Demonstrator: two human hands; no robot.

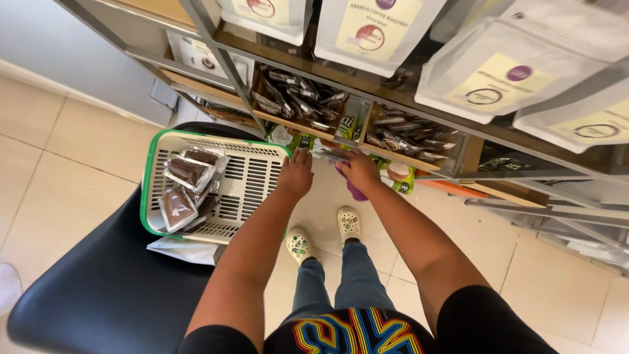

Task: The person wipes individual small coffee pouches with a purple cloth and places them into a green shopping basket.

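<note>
Here, a purple cloth point(356, 191) is hanging under the right hand point(359, 169), whose fingers are curling around it just below the shelf edge point(393, 159); the left hand point(295, 174) is reaching beside it, fingers loosely together, holding nothing I can make out; a green-rimmed basket point(252, 176) with clear packets point(189, 173) is sitting on a black chair point(111, 288) to the left; wooden boxes of dark sachets point(298, 98) are crowding the shelf above, white bags point(491, 72) hanging higher.
</note>
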